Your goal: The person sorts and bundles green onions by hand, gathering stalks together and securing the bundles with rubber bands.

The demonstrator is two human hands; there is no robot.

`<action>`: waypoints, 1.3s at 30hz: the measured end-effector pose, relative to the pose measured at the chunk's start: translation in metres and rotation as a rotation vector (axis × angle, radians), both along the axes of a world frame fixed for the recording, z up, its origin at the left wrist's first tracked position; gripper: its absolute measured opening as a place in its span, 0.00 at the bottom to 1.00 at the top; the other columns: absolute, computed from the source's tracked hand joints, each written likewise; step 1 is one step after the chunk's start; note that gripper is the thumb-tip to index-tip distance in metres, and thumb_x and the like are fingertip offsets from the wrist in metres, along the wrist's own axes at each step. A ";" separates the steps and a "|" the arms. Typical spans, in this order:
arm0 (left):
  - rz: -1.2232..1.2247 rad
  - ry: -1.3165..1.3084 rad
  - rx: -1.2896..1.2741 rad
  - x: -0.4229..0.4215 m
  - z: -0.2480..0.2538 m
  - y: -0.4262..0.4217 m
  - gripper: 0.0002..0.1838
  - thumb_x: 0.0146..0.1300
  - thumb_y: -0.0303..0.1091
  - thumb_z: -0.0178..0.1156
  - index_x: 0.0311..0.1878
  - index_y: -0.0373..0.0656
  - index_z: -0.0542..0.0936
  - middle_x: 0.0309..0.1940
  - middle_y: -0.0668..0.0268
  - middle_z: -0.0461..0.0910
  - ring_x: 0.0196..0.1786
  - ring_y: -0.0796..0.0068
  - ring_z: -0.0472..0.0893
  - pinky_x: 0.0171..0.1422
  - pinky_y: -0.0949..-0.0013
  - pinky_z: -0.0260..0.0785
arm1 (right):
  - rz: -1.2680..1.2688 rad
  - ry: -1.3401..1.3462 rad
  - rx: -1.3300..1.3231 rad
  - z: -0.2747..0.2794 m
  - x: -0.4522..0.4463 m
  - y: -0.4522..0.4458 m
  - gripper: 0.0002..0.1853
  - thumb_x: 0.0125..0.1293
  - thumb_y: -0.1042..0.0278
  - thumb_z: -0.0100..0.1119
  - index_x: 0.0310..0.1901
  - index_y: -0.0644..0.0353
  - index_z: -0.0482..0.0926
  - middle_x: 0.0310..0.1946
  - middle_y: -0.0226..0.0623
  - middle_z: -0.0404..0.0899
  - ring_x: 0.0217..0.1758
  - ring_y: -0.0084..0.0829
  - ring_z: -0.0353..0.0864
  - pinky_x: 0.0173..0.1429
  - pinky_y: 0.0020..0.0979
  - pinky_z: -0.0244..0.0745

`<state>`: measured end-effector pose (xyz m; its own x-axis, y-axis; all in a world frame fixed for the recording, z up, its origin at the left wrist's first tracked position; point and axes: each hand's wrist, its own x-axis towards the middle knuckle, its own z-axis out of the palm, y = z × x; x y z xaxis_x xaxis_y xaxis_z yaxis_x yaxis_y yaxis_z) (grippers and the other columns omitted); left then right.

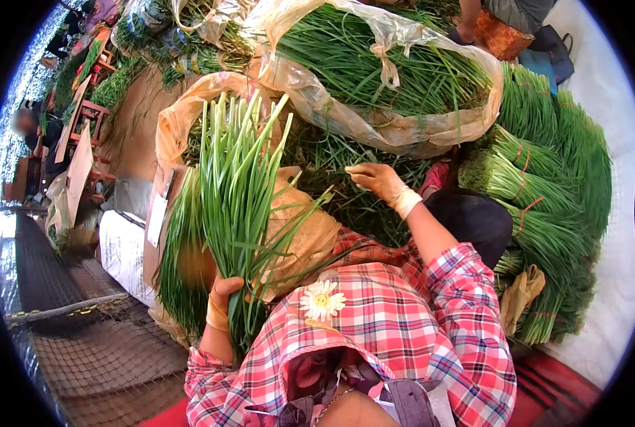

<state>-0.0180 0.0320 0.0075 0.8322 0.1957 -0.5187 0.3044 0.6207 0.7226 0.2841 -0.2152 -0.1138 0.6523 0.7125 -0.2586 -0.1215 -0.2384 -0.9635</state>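
bright daylight, rounded fisheye edges, far background seemingly soft.

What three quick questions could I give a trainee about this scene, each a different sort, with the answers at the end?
1. Multiple choice: Which hand grips the loose bunch of long green stalks? A) left B) right C) both
2. True or false: The right hand is wrapped around a thick, tied bundle.
3. Fill in the blank: Some bundles stacked on the right side of the picture are tied with ____ bands.

Key: 1. A, the left hand. 2. False. 3. Red.
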 end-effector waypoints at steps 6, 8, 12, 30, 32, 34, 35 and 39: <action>-0.027 0.049 -0.053 -0.019 -0.010 0.008 0.34 0.43 0.38 0.65 0.55 0.35 0.69 0.28 0.59 0.78 0.17 0.75 0.74 0.19 0.78 0.68 | 0.380 -0.730 -0.033 0.024 -0.018 0.078 0.46 0.41 0.53 0.72 0.65 0.53 0.62 0.61 0.42 0.67 0.64 0.42 0.65 0.66 0.33 0.61; -0.004 0.054 -0.042 -0.021 -0.013 0.008 0.33 0.43 0.39 0.65 0.54 0.36 0.69 0.28 0.59 0.79 0.17 0.74 0.75 0.19 0.77 0.68 | 0.478 -0.748 0.015 0.037 -0.030 0.095 0.50 0.38 0.52 0.74 0.65 0.56 0.61 0.59 0.45 0.67 0.63 0.47 0.64 0.66 0.38 0.60; -0.025 0.051 -0.044 -0.023 -0.014 0.008 0.34 0.43 0.39 0.64 0.55 0.36 0.69 0.31 0.58 0.79 0.22 0.73 0.76 0.23 0.76 0.69 | 0.524 -1.045 -0.187 0.054 -0.054 0.110 0.43 0.36 0.46 0.73 0.56 0.56 0.68 0.48 0.43 0.73 0.57 0.45 0.70 0.63 0.42 0.61; -0.201 0.116 0.040 -0.015 -0.013 0.005 0.36 0.41 0.37 0.66 0.57 0.36 0.69 0.42 0.59 0.79 0.39 0.68 0.80 0.42 0.69 0.73 | 0.170 -1.116 -0.567 0.046 0.025 0.074 0.06 0.56 0.72 0.50 0.33 0.59 0.77 0.25 0.46 0.80 0.30 0.45 0.82 0.33 0.41 0.77; -0.162 0.098 0.098 -0.018 -0.012 0.004 0.34 0.41 0.39 0.67 0.54 0.36 0.71 0.36 0.59 0.80 0.33 0.67 0.80 0.37 0.70 0.72 | 0.254 -0.975 -0.918 0.017 0.070 0.024 0.09 0.57 0.73 0.49 0.33 0.57 0.81 0.33 0.49 0.81 0.35 0.41 0.83 0.36 0.39 0.78; -0.192 0.119 0.052 -0.028 -0.013 0.012 0.31 0.41 0.41 0.66 0.50 0.35 0.73 0.31 0.59 0.80 0.30 0.68 0.79 0.34 0.70 0.72 | 0.539 -0.789 -1.212 0.014 0.067 -0.019 0.15 0.60 0.63 0.52 0.42 0.61 0.82 0.43 0.44 0.81 0.43 0.37 0.82 0.47 0.35 0.76; -0.149 0.118 0.073 -0.026 -0.011 0.009 0.30 0.41 0.42 0.66 0.48 0.35 0.74 0.30 0.59 0.80 0.30 0.68 0.79 0.34 0.71 0.72 | 0.570 -0.621 -1.256 0.040 0.046 -0.017 0.24 0.58 0.48 0.56 0.40 0.64 0.82 0.43 0.43 0.81 0.44 0.37 0.82 0.49 0.35 0.75; -0.229 0.120 -0.086 -0.019 -0.009 0.006 0.28 0.42 0.37 0.66 0.49 0.35 0.74 0.31 0.58 0.80 0.30 0.67 0.79 0.34 0.69 0.73 | 0.460 0.377 -0.591 -0.011 -0.014 0.009 0.32 0.57 0.32 0.51 0.38 0.58 0.84 0.23 0.33 0.80 0.23 0.24 0.75 0.28 0.26 0.70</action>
<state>-0.0368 0.0379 -0.0018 0.7813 -0.0396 -0.6229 0.5242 0.5833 0.6205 0.2703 -0.2062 -0.1251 0.1243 0.5649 -0.8158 -0.1777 -0.7962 -0.5784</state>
